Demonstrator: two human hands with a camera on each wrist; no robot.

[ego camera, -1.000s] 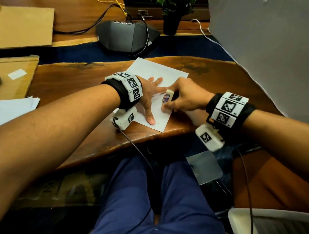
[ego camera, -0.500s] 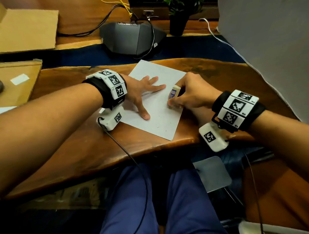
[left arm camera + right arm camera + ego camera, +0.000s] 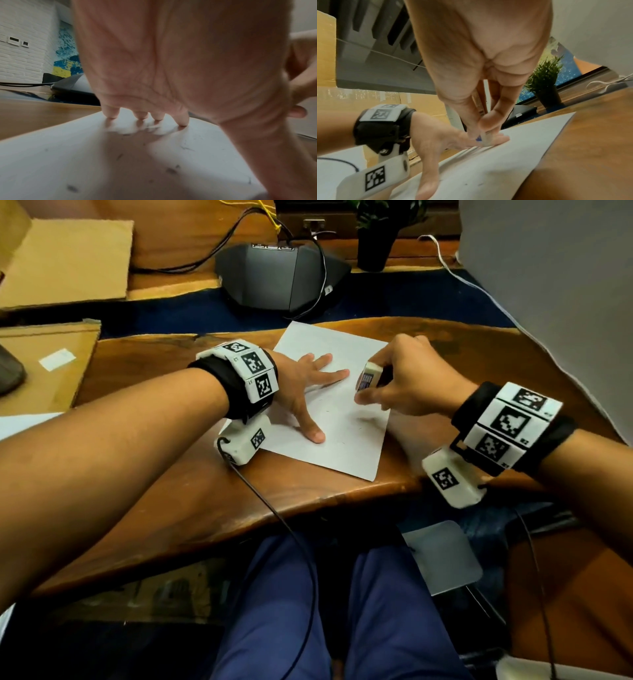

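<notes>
A white sheet of paper (image 3: 342,436) lies on the wooden desk (image 3: 164,481), with faint pencil marks and dark crumbs (image 3: 170,170) on it. My left hand (image 3: 308,385) lies flat on the sheet's left part, fingers spread and straight, fingertips (image 3: 182,121) pressing the paper (image 3: 85,155). My right hand (image 3: 404,381) pinches a small white eraser (image 3: 367,376) with a blue printed sleeve between thumb and fingers, its tip down on the paper (image 3: 496,162) just right of the left fingers. In the right wrist view the eraser (image 3: 482,138) shows between the thumb and finger pads.
A dark grey device (image 3: 281,278) with cables stands behind the paper. A small potted plant (image 3: 376,241) is at the back, cardboard (image 3: 65,265) at the left, a grey panel (image 3: 565,285) at the right. The desk's front edge is close to my blue-trousered legs (image 3: 274,611).
The right hand has carried the eraser up the sheet, away from me. The left hand stays flat on the paper. The head view has shifted, so all sits lower and more to the right.
</notes>
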